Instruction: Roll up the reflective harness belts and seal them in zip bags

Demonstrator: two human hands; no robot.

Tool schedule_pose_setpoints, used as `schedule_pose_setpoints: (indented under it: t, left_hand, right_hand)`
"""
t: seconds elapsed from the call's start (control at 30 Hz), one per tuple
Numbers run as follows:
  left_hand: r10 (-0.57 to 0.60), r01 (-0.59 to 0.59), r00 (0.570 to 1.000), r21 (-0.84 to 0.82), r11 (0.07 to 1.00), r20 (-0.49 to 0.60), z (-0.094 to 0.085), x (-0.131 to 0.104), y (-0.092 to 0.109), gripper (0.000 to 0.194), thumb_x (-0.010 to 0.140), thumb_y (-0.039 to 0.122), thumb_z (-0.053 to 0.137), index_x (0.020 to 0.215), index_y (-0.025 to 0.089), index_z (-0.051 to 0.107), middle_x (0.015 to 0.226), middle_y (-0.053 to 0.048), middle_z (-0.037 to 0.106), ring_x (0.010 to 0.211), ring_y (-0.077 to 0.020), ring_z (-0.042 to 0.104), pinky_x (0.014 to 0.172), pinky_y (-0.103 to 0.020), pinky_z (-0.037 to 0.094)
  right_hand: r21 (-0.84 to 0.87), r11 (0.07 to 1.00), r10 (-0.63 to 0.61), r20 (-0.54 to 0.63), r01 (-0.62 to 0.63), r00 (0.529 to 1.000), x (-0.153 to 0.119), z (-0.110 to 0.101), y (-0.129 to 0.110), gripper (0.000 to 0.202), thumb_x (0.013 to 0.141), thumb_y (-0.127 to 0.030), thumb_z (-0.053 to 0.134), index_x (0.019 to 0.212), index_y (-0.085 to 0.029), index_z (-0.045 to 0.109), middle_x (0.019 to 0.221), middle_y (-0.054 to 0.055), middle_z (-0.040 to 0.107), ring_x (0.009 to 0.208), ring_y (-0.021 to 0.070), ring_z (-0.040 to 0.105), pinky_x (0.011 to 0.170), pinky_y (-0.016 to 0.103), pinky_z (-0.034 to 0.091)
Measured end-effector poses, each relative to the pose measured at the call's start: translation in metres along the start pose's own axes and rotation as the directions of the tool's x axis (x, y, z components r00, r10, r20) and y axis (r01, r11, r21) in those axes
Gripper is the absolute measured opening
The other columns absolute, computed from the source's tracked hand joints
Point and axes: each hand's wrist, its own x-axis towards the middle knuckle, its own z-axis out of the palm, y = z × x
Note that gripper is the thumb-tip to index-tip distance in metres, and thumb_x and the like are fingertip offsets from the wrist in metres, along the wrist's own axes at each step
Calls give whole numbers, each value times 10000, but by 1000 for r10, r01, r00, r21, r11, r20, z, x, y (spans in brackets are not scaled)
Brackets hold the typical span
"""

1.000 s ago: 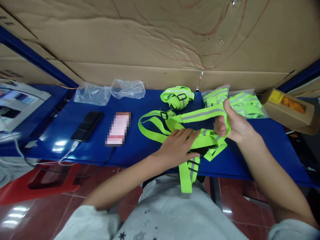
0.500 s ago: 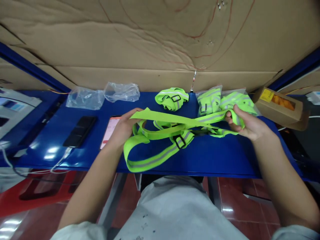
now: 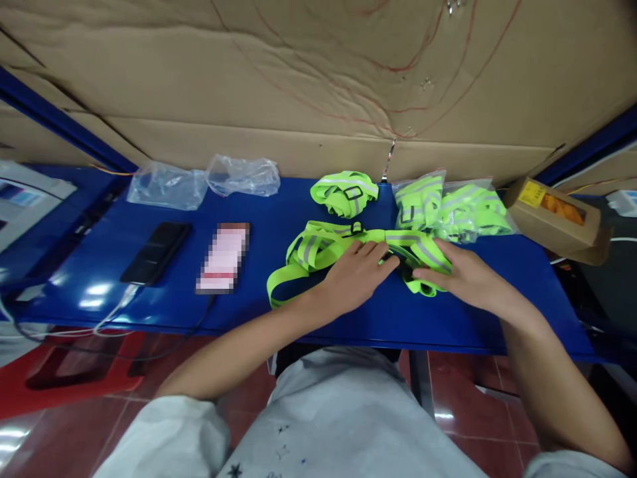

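A neon-green reflective strap harness [image 3: 316, 249] with grey stripes and a black buckle lies loosely folded on the blue table. My left hand [image 3: 355, 275] is over its middle, fingers curled onto the webbing; the fingertips are partly hidden. At the harness's right end, my right hand [image 3: 465, 275] pinches the folded straps between thumb and fingers. One strap loop droops at the left, close to my left forearm. Behind the harness rests a rolled-up green reflective strap bundle [image 3: 343, 194] with a black buckle, touched by neither hand.
Two clear plastic bags [image 3: 166, 186] lie at the back left. Bagged green straps [image 3: 421, 201] sit at the back right beside a cardboard box [image 3: 555, 216]. A black phone [image 3: 156, 252] on a white cable and a lit-screen phone [image 3: 223, 259] lie on the blue table [image 3: 279, 325].
My left hand has moved right, from the harness's left end to its middle. My right hand has come slightly inward. The stretched straps are now gathered lower and more compactly on the table.
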Motion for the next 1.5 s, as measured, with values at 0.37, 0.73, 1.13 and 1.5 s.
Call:
schedule_pose_setpoints:
  t: [0.37,0.73,1.13,1.5]
  left_hand:
    - [67,-66,988,17,998,-141,-7,1,-20,162,1002,127,574,1081,209,689,1250,-99,684,1180,-287,612,990,-461,427]
    - [-498,230,867,-860,456,-31,-85,-36,-42,131,1032,310,602,1047,227,501,762,50,505,616,-104,436,597,-240,346]
    - [-366,136,906,-671,729,-214,-151,-7,-64,185,932,350,794,1003,183,759,815,17,704,690,-110,583,628,-230,373]
    - [-202,73,978,-830,553,-49,-123,14,-110,312,909,354,765,1181,202,747,1068,-4,756,941,-155,690,820,-249,527]
  right_hand:
    - [-158,985,84,73,-72,994,-39,3,1,833,819,-597,823,1531,-358,462,941,23,770,774,296,744,640,349,534]
    - [70,997,4,-410,27,912,-45,10,22,688,909,-593,746,1511,-326,544,1425,119,625,1203,341,665,1046,573,560]
    - [2,899,-431,170,437,886,30,-43,-124,459,810,-656,800,1014,-245,770,889,4,691,910,239,670,815,338,549]
    - [-405,826,-541,-375,391,753,56,-27,-125,244,1010,-444,618,1068,-249,752,999,51,754,964,249,695,844,344,500]
